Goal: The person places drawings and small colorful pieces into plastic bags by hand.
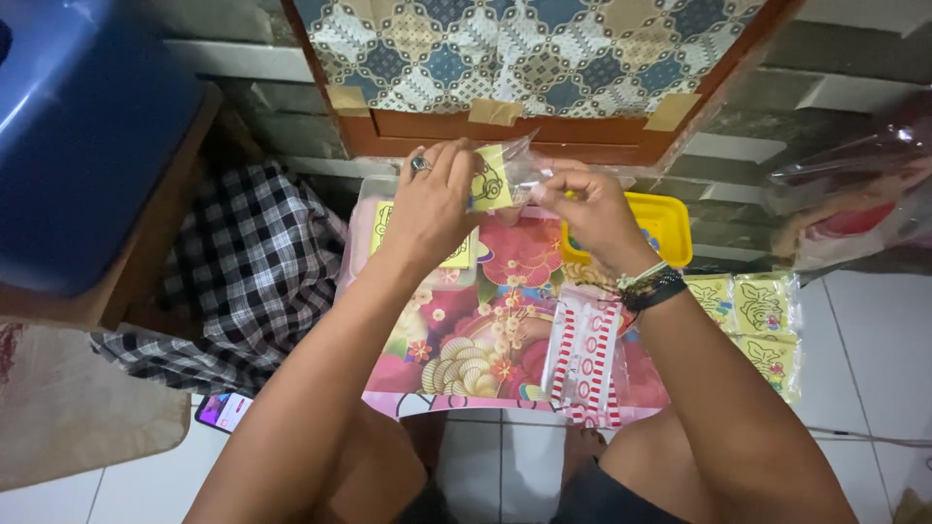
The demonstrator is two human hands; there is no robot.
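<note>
My left hand [434, 206], with a ring on one finger, pinches a small clear plastic packet [503, 175] that holds a yellow printed card. My right hand [590, 209], with bracelets at the wrist, grips the packet's other end. Both hands hold it above a pink flowered board [476, 340] lying across my knees. A stack of red-and-white striped packets [584, 357] rests on the board under my right forearm. Another yellow card [381, 221] lies in a clear container under my left hand.
A yellow tray [670, 225] sits behind my right hand. Several packed yellow packets [757, 325] lie on the floor at right. A black-and-white checked cloth [243, 277], a blue plastic bin [83, 126] and a phone [221, 411] are at left. Clear plastic bags [854, 204] lie at far right.
</note>
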